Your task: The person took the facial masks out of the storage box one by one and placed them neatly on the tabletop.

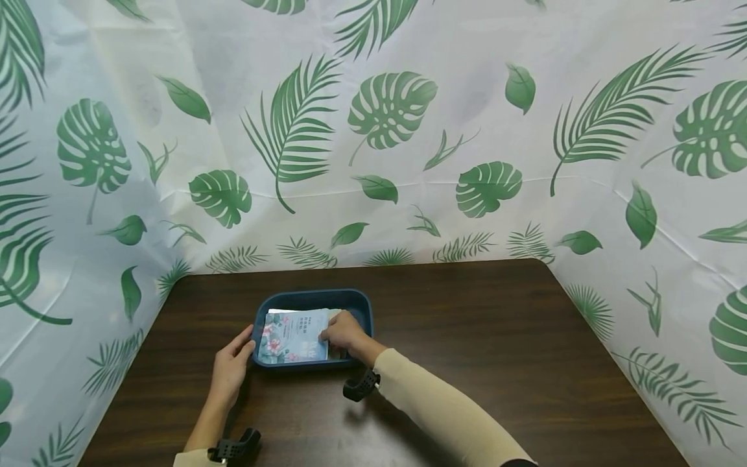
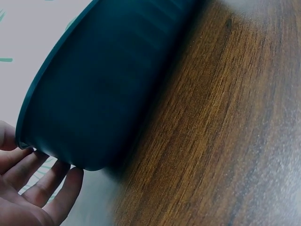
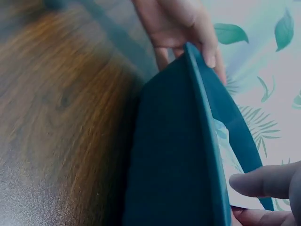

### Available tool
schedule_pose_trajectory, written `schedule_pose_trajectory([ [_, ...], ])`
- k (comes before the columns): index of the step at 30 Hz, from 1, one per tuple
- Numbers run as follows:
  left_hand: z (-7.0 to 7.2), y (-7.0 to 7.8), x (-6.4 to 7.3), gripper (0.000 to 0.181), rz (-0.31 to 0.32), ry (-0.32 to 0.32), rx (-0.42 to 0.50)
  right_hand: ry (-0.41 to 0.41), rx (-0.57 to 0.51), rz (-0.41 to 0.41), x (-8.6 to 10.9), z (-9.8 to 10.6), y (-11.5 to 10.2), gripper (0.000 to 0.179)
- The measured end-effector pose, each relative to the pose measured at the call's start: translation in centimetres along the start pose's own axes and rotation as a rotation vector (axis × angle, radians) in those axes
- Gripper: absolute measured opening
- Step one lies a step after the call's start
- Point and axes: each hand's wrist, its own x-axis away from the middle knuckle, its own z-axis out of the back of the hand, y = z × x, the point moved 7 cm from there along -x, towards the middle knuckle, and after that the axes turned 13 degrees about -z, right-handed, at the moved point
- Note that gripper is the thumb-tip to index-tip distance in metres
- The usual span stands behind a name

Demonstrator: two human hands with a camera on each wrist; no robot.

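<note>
A dark blue plastic tray (image 1: 315,297) with rounded corners sits on the table. In it lies a flat light blue packet (image 1: 294,344) printed with pink flowers and lettering; a white edge shows behind it and something beige at its right. My right hand (image 1: 345,334) reaches over the tray and pinches the packet's right edge, thumb (image 3: 256,182) on top and fingers lower. At the tray's left end, my left hand (image 1: 230,363) holds the rim, its thumb over the edge and its fingertips (image 2: 71,181) against the outer wall.
The dark wood table (image 1: 467,324) extends to both sides of the tray and in front of it. A white cloth (image 1: 438,214) with green leaf prints hangs behind and at the sides. Each wrist wears a black band (image 1: 360,385).
</note>
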Motion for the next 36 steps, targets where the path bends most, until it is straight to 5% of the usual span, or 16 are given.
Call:
schedule_pose_trajectory([
  [6, -0.1, 0.3, 0.1, 0.047, 0.004, 0.000, -0.002, 0.038, -0.013, 0.043, -0.2, -0.3, 0.0, 0.008],
  [12, 0.1, 0.3, 0.3, 0.047, 0.003, -0.007, -0.009, 0.136, -0.093, 0.091, 0.0, -0.3, -0.5, 0.029],
  [19, 0.2, 0.3, 0.2, 0.046, -0.002, 0.004, -0.005, 0.207, -0.138, 0.108, 0.4, 1.1, -1.0, 0.019],
  [36, -0.1, -0.1, -0.1, 0.046, -0.015, 0.023, 0.023, 0.109, -0.254, 0.091, 0.2, 5.3, -1.3, 0.022],
])
